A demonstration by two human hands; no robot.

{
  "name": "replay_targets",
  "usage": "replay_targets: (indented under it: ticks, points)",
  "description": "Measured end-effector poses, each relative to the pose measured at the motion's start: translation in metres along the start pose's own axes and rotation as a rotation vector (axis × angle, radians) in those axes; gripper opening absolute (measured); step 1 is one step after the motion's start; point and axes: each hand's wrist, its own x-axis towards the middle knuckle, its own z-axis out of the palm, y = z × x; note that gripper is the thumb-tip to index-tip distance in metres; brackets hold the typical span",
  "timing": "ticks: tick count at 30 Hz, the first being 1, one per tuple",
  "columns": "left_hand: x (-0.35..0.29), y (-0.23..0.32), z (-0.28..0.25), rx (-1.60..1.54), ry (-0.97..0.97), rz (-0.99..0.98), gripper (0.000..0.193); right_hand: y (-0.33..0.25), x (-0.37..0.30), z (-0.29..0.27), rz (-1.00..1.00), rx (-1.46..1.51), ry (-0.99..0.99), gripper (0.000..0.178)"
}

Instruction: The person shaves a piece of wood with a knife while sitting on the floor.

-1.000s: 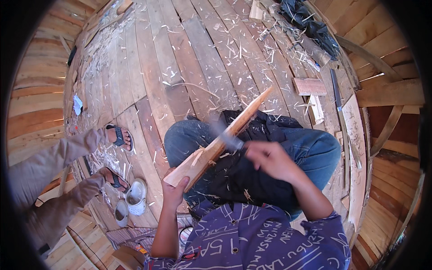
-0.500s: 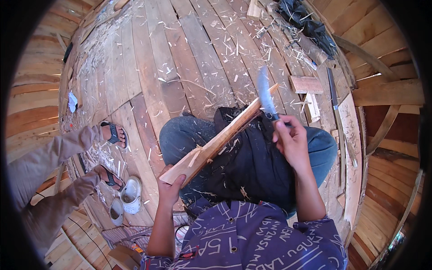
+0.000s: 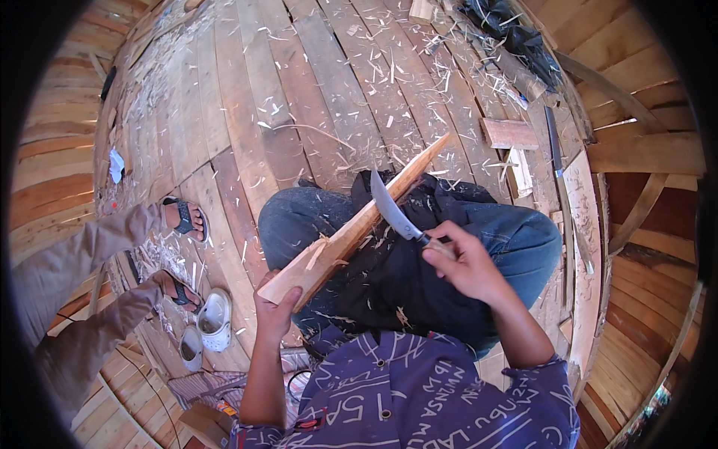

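A long, roughly hewn piece of wood [image 3: 351,228] slants across my lap, its narrow pointed tip away from me to the right. My left hand [image 3: 278,303] grips its broad near end, thumb on top. My right hand [image 3: 467,262] is closed round the handle of a curved knife [image 3: 393,206]. The blade lies against or just over the wood's right edge about midway along; exact contact cannot be made out. Partly cut splinters [image 3: 318,251] stand up from the wood nearer my left hand. A dark cloth [image 3: 426,280] covers my lap under it.
Wood shavings litter the plank floor [image 3: 254,142]. Another person's sandalled feet [image 3: 183,219] are at the left, beside pale clogs [image 3: 215,322]. On the right lie a reddish wood block [image 3: 508,135], a long dark tool [image 3: 553,142] and a board [image 3: 587,262]. Black plastic [image 3: 516,45] lies far right.
My right hand has drawn the knife back toward me and left, from near the wood's tip to about its middle. The wood has shifted slightly left, still in my left hand.
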Motion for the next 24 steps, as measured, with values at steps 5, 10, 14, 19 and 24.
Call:
replay_targets:
  ticks: [5, 10, 14, 19, 24]
  points:
    - [-0.002, -0.003, 0.003, -0.022, 0.046, -0.004, 0.023, -0.008, 0.006, -0.013, -0.021, 0.047, 0.103, 0.016]
    - [-0.001, -0.002, -0.001, -0.016, 0.006, -0.028, 0.025, -0.014, -0.003, -0.005, -0.088, -0.218, -0.172, 0.021]
    - [0.000, -0.003, 0.000, -0.012, 0.011, 0.001, 0.025, -0.022, 0.010, -0.014, 0.023, -0.075, 0.427, 0.021]
    - [-0.002, -0.002, 0.001, 0.005, 0.010, -0.001, 0.022, -0.011, 0.002, -0.006, -0.031, -0.068, 0.188, 0.021]
    - [0.000, 0.002, 0.007, -0.020, 0.019, -0.002, 0.022, -0.012, 0.001, 0.008, 0.113, -0.173, 0.077, 0.020]
